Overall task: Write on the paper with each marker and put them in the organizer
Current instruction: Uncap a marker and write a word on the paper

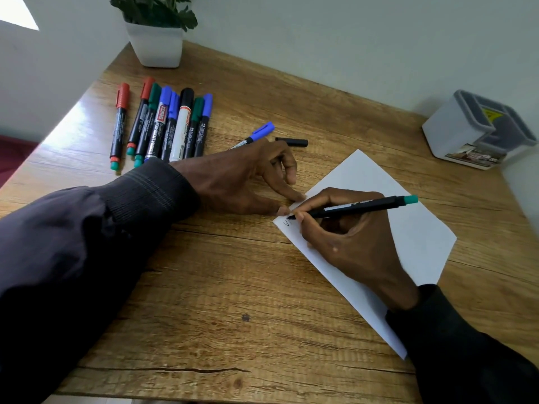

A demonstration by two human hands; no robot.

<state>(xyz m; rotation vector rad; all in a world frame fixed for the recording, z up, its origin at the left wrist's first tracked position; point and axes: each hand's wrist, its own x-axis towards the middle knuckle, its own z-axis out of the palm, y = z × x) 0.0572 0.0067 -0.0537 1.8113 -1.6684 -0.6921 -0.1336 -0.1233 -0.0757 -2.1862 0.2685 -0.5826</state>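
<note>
Wooden desk (233, 287) — marker (358, 206) on paper (408, 228)

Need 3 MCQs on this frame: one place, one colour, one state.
1. Where is the organizer? A far right of the table B beside the plant C near edge
2. End colour of the marker in the right hand? A red B teal C blue
3. That marker is: A capped B uncapped, tip on the paper C lying flat
1A, it sits at the far right corner; 2B, its rear end is teal; 3B, bare tip meets paper, black cap lies loose.
</note>
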